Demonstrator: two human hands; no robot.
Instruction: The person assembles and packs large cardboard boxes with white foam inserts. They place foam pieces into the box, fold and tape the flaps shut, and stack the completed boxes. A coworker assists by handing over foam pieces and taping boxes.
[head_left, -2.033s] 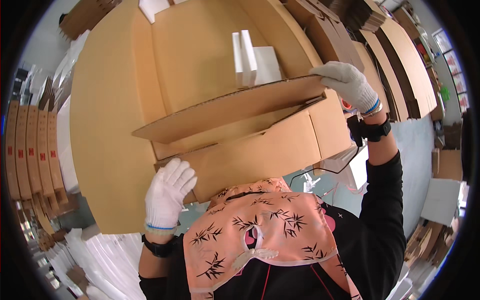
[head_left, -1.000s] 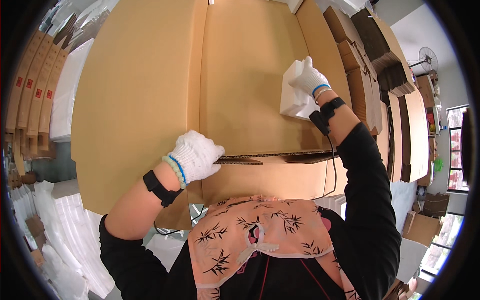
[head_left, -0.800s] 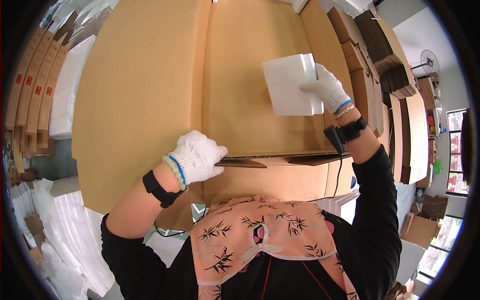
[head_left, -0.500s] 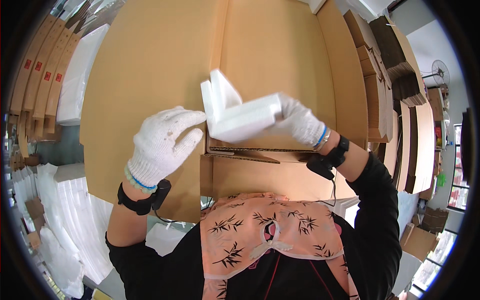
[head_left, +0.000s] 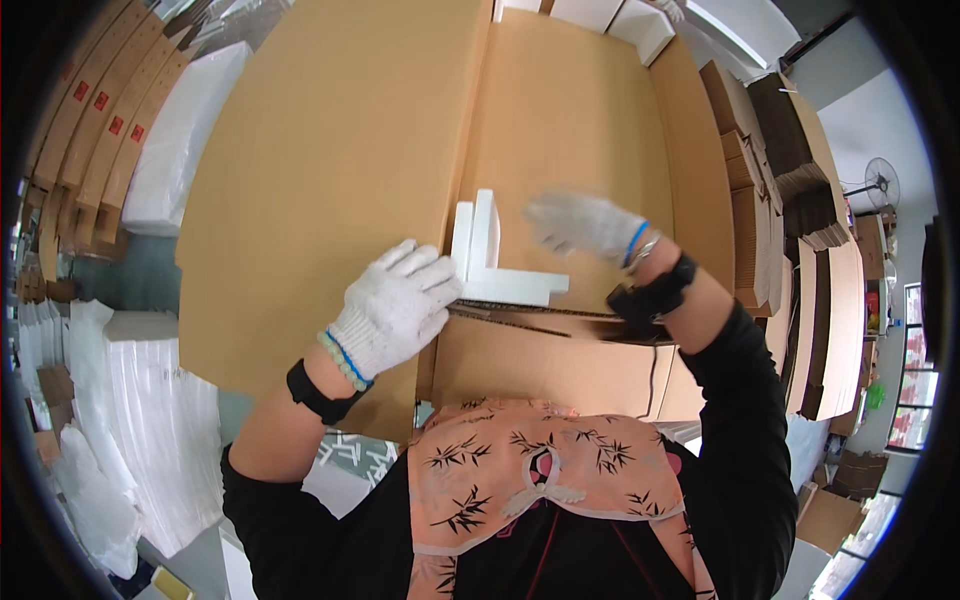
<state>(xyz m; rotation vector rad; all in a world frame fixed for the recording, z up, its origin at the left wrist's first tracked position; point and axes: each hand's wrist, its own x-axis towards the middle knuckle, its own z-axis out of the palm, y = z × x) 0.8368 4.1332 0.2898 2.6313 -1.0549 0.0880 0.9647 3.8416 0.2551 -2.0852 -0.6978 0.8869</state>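
Observation:
A white foam corner piece (head_left: 510, 286) sits in the near left corner of an open cardboard carton (head_left: 570, 110), its two arms along the near and left walls. My left hand (head_left: 398, 308), in a white knit glove, is closed round the carton's corner edge, fingertips against the foam's left end; its thumb is partly hidden. My right hand (head_left: 585, 225), gloved too and smeared by motion, hovers above the carton floor, right of the foam. Its fingers look stretched out and hold nothing.
A broad carton flap (head_left: 310, 190) spreads to the left. More white foam pieces (head_left: 640, 30) stand at the carton's far end, near another gloved hand (head_left: 668, 8). Stacked flat cardboard (head_left: 800, 130) rises on the right; wrapped white foam sheets (head_left: 150, 420) stand at left.
The foam corner piece has gone from being held tilted above the near edge to sitting in the carton's corner. My right hand has let go of it; my left hand has moved right to the corner.

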